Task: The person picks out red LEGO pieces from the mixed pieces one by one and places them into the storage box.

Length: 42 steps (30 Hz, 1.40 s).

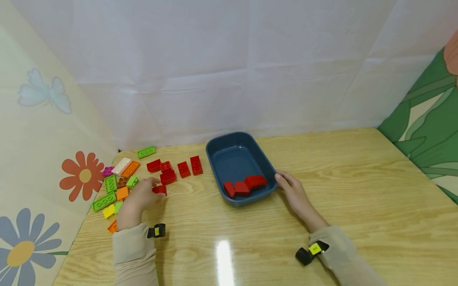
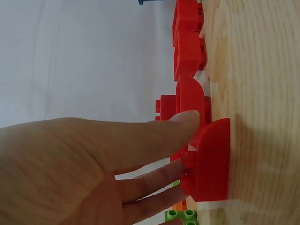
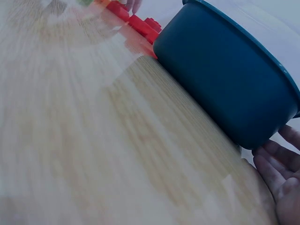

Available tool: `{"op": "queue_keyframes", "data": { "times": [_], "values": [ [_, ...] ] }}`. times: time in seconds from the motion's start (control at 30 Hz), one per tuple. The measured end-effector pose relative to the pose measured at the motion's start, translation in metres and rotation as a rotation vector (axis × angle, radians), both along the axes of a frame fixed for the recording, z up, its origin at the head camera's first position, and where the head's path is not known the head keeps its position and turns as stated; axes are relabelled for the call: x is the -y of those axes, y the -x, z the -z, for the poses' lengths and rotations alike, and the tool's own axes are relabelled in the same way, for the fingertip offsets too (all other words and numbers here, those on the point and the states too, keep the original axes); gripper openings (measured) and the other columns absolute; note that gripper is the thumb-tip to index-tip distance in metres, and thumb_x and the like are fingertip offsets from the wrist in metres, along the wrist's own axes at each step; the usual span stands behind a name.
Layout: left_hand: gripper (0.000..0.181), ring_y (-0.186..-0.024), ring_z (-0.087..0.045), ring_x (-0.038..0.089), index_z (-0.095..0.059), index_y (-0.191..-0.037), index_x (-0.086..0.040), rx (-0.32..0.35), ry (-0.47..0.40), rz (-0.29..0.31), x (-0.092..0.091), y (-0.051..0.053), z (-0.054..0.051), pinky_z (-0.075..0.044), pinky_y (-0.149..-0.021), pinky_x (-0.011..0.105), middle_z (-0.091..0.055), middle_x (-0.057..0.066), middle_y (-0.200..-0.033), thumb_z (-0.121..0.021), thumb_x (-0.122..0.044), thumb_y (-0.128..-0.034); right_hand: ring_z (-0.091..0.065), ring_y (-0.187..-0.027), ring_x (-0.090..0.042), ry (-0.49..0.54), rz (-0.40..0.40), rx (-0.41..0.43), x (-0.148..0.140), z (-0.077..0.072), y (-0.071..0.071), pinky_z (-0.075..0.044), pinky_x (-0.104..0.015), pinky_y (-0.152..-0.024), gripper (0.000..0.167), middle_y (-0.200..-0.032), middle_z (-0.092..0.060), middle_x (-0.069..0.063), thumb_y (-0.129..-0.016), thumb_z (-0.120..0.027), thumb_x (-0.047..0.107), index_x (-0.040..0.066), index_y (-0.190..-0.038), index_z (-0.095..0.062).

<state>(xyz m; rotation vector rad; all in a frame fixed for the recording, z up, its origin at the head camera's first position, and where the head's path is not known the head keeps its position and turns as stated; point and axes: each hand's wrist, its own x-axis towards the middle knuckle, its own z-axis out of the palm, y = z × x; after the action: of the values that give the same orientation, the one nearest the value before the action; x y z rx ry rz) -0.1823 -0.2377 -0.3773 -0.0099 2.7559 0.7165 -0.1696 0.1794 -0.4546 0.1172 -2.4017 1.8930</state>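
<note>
My left hand (image 1: 139,198) is at the left among toy bricks, thumb and fingers pinching a red curved building brick (image 1: 160,190) low at the table. In the left wrist view this brick (image 2: 213,161) has a rounded top and studs facing the fingers. My right hand (image 1: 295,194) holds the near right corner of a blue plastic tray (image 1: 214,171), thumb by the rim. The right wrist view has its fingers (image 3: 276,157) against the tray's outer wall (image 3: 220,70). Several red bricks (image 1: 241,188) lie in the tray's near end.
More red bricks (image 1: 183,169) stand between my left hand and the tray. Further left are green (image 1: 103,201), orange (image 1: 130,169), yellow (image 1: 109,211) and white (image 1: 121,166) bricks. A white cloth (image 1: 229,79) hangs behind the wooden table (image 1: 340,171).
</note>
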Motion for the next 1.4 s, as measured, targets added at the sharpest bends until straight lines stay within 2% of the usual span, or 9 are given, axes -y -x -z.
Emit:
{"op": "queue_keyframes", "data": {
  "times": [0.17, 0.27, 0.5, 0.77, 1.0, 1.13, 1.23, 1.4],
  "values": [
    [0.046, -0.100, -0.054, 0.037, -0.055, -0.128, 0.012, 0.031, -0.005, -0.028, 0.002, 0.000, 0.003, -0.047, -0.093, 0.051, -0.059, 0.028, -0.118, -0.070, -0.011, -0.0920, -0.058, -0.099, 0.007, -0.004, 0.001, 0.006, 0.000, 0.000, 0.000, -0.047, -0.014, -0.088, 0.045, -0.134, -0.055, -0.028, -0.107, -0.045, 0.024, -0.009, -0.136, -0.052],
    [0.043, -0.095, -0.053, 0.035, -0.055, -0.125, 0.012, 0.052, -0.011, -0.037, 0.003, 0.000, 0.005, -0.047, -0.089, 0.048, -0.060, 0.024, -0.112, -0.070, -0.010, -0.0922, -0.057, -0.099, 0.007, -0.008, 0.001, 0.010, 0.000, 0.000, 0.000, -0.047, -0.013, -0.088, 0.046, -0.135, -0.054, -0.027, -0.107, -0.045, 0.025, -0.009, -0.137, -0.052],
    [0.036, -0.104, -0.053, 0.038, -0.056, -0.124, 0.014, 0.047, 0.011, -0.028, 0.007, 0.000, 0.009, -0.043, -0.098, 0.054, -0.059, 0.028, -0.119, -0.066, -0.004, -0.0930, -0.058, -0.099, 0.007, -0.007, 0.003, 0.012, 0.000, 0.000, 0.000, -0.047, -0.013, -0.088, 0.046, -0.135, -0.054, -0.027, -0.107, -0.045, 0.025, -0.009, -0.136, -0.052],
    [0.038, -0.099, -0.053, 0.036, -0.055, -0.125, 0.015, 0.062, 0.050, -0.037, 0.008, 0.000, 0.006, -0.045, -0.095, 0.053, -0.059, 0.029, -0.119, -0.063, -0.005, -0.0948, -0.056, -0.101, 0.007, -0.006, 0.002, 0.017, 0.000, -0.001, -0.001, -0.046, -0.013, -0.089, 0.046, -0.136, -0.054, -0.026, -0.107, -0.045, 0.026, -0.009, -0.137, -0.052],
    [0.041, -0.104, -0.053, 0.039, -0.051, -0.130, 0.015, 0.073, -0.019, -0.055, 0.011, -0.001, 0.005, -0.044, -0.098, 0.055, -0.056, 0.030, -0.124, -0.060, -0.008, -0.0974, -0.057, -0.101, 0.007, 0.007, 0.002, 0.000, 0.001, -0.001, -0.001, -0.047, -0.014, -0.089, 0.045, -0.134, -0.055, -0.028, -0.107, -0.045, 0.024, -0.010, -0.136, -0.052],
    [0.042, -0.104, -0.052, 0.039, -0.049, -0.132, 0.014, 0.058, -0.051, -0.061, 0.013, -0.002, 0.002, -0.045, -0.096, 0.054, -0.056, 0.030, -0.124, -0.059, -0.010, -0.0985, -0.058, -0.099, 0.006, 0.015, 0.003, -0.009, 0.001, -0.001, 0.000, -0.047, -0.014, -0.088, 0.044, -0.133, -0.055, -0.029, -0.107, -0.045, 0.022, -0.011, -0.135, -0.052],
    [0.044, -0.102, -0.052, 0.038, -0.049, -0.132, 0.013, 0.014, -0.070, -0.064, 0.012, -0.002, -0.001, -0.046, -0.092, 0.052, -0.057, 0.028, -0.122, -0.060, -0.013, -0.0988, -0.058, -0.099, 0.006, 0.019, 0.006, -0.003, 0.001, -0.001, 0.000, -0.047, -0.013, -0.088, 0.043, -0.133, -0.055, -0.029, -0.107, -0.045, 0.021, -0.011, -0.135, -0.052],
    [0.048, -0.112, -0.053, 0.042, -0.048, -0.135, 0.013, -0.071, -0.088, -0.041, 0.009, -0.003, -0.008, -0.045, -0.097, 0.057, -0.053, 0.031, -0.132, -0.061, -0.018, -0.0992, -0.058, -0.099, 0.006, 0.022, 0.007, 0.001, 0.001, -0.001, -0.001, -0.047, -0.013, -0.088, 0.043, -0.133, -0.055, -0.028, -0.107, -0.045, 0.021, -0.010, -0.135, -0.052]
  ]
}}
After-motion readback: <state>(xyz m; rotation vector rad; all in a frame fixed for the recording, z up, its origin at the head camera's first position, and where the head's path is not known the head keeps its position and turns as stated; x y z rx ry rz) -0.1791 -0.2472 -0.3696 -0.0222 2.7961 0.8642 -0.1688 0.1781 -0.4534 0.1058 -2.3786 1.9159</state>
